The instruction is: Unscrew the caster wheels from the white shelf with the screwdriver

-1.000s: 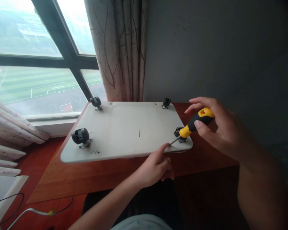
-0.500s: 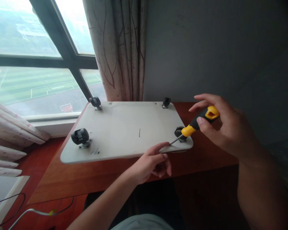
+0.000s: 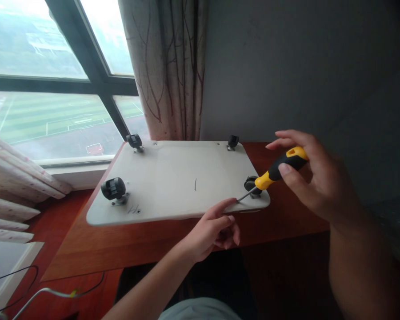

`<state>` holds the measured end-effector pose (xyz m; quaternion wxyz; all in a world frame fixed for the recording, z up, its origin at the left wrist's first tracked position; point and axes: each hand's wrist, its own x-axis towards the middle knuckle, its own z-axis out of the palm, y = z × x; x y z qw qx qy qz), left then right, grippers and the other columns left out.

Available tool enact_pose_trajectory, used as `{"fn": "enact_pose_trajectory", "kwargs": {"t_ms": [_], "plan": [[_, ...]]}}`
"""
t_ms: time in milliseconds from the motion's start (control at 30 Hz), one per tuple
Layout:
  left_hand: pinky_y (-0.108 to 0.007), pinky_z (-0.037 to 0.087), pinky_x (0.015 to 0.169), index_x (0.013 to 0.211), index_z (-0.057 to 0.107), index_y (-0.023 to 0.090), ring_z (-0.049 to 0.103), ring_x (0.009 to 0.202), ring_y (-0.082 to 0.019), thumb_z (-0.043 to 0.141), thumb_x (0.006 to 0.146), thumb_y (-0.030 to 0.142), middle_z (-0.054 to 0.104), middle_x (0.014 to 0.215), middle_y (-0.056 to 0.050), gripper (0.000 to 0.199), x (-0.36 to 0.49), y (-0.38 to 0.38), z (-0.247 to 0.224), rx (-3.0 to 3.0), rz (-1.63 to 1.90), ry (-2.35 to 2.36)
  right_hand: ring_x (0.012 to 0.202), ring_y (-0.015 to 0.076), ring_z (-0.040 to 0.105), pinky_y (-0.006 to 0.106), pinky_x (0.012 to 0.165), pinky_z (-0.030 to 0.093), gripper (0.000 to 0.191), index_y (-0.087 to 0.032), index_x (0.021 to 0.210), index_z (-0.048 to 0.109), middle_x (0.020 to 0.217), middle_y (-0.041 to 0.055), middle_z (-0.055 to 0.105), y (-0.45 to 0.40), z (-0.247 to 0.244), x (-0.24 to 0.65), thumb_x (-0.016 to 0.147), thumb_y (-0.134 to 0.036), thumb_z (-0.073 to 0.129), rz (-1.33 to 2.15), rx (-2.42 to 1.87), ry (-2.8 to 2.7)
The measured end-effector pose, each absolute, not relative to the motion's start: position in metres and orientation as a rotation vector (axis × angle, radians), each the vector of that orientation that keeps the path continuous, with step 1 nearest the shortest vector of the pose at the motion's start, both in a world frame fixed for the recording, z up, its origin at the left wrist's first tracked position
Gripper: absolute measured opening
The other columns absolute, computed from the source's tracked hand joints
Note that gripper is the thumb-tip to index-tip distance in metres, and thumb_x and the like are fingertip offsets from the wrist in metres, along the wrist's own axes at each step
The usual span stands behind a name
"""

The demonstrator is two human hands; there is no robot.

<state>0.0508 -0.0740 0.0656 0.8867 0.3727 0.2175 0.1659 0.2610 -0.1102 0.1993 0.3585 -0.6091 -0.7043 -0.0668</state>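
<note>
A white board (image 3: 173, 178) lies on the wooden table, with black caster wheels near its corners. My right hand (image 3: 306, 178) grips a yellow and black screwdriver (image 3: 280, 169) by the handle, thumb on its near side. The shaft slants down to the left, its tip on the board's near edge, in front of the right near caster (image 3: 252, 184). My left hand (image 3: 216, 231) has its index finger stretched out to the screwdriver's tip, with the other fingers curled loosely and nothing held. Any screw under the tip is hidden.
Past the board's far side are a patterned curtain (image 3: 173, 71) and a grey wall (image 3: 270, 66). A window (image 3: 60, 120) is at the left. The brown table (image 3: 120, 249) extends in front of the board, and cables (image 3: 53, 291) hang at the lower left.
The whole view has shifted slightly. My right hand and the screwdriver handle have moved a little to the right, while the tip stays at the board's edge by my left index finger.
</note>
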Motion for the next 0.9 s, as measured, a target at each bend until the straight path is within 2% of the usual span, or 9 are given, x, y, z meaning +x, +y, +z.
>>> {"fn": "enact_pose_trajectory", "kwargs": {"t_ms": [100, 167, 333, 400, 567, 633, 767, 833, 900], "plan": [[-0.018, 0.017, 0.041, 0.152, 0.028, 0.013, 0.048, 0.044, -0.009, 0.056, 0.089, 0.027, 0.064, 0.062, -0.002, 0.070, 0.052, -0.076, 0.066, 0.754, 0.364, 0.455, 0.096, 0.0261, 0.068, 0.042, 0.087, 0.054, 0.042, -0.033, 0.128, 0.055, 0.101, 0.0021, 0.071, -0.108, 0.198, 0.260, 0.087, -0.037, 0.064, -0.250, -1.606, -1.777], [-0.018, 0.017, 0.041, 0.152, 0.028, 0.013, 0.048, 0.044, -0.009, 0.056, 0.089, 0.027, 0.064, 0.062, -0.002, 0.070, 0.053, -0.077, 0.066, 0.745, 0.367, 0.455, 0.092, 0.0251, 0.068, 0.042, 0.086, 0.055, 0.040, -0.033, 0.126, 0.056, 0.098, 0.0014, 0.071, -0.108, 0.197, 0.260, 0.087, -0.034, 0.064, -0.249, -1.611, -1.755], [-0.018, 0.014, 0.039, 0.150, 0.030, 0.012, 0.046, 0.043, -0.009, 0.054, 0.088, 0.023, 0.062, 0.060, -0.002, 0.067, 0.053, -0.077, 0.068, 0.702, 0.386, 0.440, 0.111, 0.0269, 0.064, 0.043, 0.089, 0.055, 0.049, -0.034, 0.134, 0.051, 0.123, 0.0024, 0.066, -0.110, 0.195, 0.265, 0.086, -0.030, 0.060, -0.093, -1.515, -1.786], [-0.018, 0.014, 0.039, 0.149, 0.031, 0.012, 0.046, 0.043, -0.008, 0.054, 0.089, 0.022, 0.062, 0.060, -0.002, 0.066, 0.053, -0.077, 0.067, 0.683, 0.390, 0.434, 0.111, 0.0270, 0.064, 0.044, 0.090, 0.055, 0.048, -0.032, 0.134, 0.051, 0.124, 0.0031, 0.066, -0.110, 0.194, 0.266, 0.086, -0.032, 0.061, -0.084, -1.508, -1.783], [-0.018, 0.015, 0.040, 0.150, 0.032, 0.013, 0.047, 0.044, -0.008, 0.056, 0.088, 0.022, 0.061, 0.062, -0.001, 0.067, 0.051, -0.075, 0.065, 0.652, 0.373, 0.417, 0.089, 0.0237, 0.070, 0.037, 0.076, 0.058, 0.039, -0.030, 0.124, 0.059, 0.100, 0.0022, 0.073, -0.111, 0.196, 0.266, 0.086, -0.034, 0.066, -0.121, -1.581, -1.702], [-0.018, 0.015, 0.040, 0.150, 0.032, 0.013, 0.047, 0.044, -0.008, 0.056, 0.088, 0.022, 0.062, 0.062, -0.001, 0.067, 0.050, -0.074, 0.064, 0.646, 0.369, 0.411, 0.094, 0.0244, 0.070, 0.037, 0.075, 0.059, 0.042, -0.030, 0.127, 0.056, 0.106, 0.0027, 0.072, -0.113, 0.197, 0.266, 0.086, -0.032, 0.064, -0.064, -1.559, -1.714], [-0.018, 0.016, 0.041, 0.151, 0.031, 0.013, 0.047, 0.044, -0.008, 0.057, 0.087, 0.022, 0.061, 0.063, -0.001, 0.069, 0.049, -0.073, 0.064, 0.643, 0.364, 0.404, 0.115, 0.0276, 0.064, 0.042, 0.088, 0.057, 0.049, -0.032, 0.134, 0.051, 0.125, 0.0048, 0.066, -0.115, 0.195, 0.269, 0.086, -0.034, 0.062, -0.004, -1.462, -1.771], [-0.019, 0.016, 0.041, 0.151, 0.031, 0.013, 0.047, 0.044, -0.008, 0.058, 0.087, 0.024, 0.061, 0.062, 0.000, 0.070, 0.049, -0.073, 0.063, 0.643, 0.364, 0.411, 0.109, 0.0273, 0.066, 0.042, 0.086, 0.057, 0.047, -0.030, 0.131, 0.054, 0.119, 0.0052, 0.069, -0.115, 0.193, 0.270, 0.086, -0.037, 0.064, -0.046, -1.497, -1.750], [-0.019, 0.015, 0.041, 0.151, 0.031, 0.013, 0.048, 0.044, -0.008, 0.059, 0.087, 0.025, 0.060, 0.062, 0.000, 0.071, 0.049, -0.073, 0.062, 0.646, 0.365, 0.413, 0.095, 0.0253, 0.070, 0.039, 0.081, 0.058, 0.041, -0.029, 0.125, 0.058, 0.105, 0.0045, 0.073, -0.114, 0.193, 0.269, 0.086, -0.039, 0.067, -0.091, -1.566, -1.704]]}}
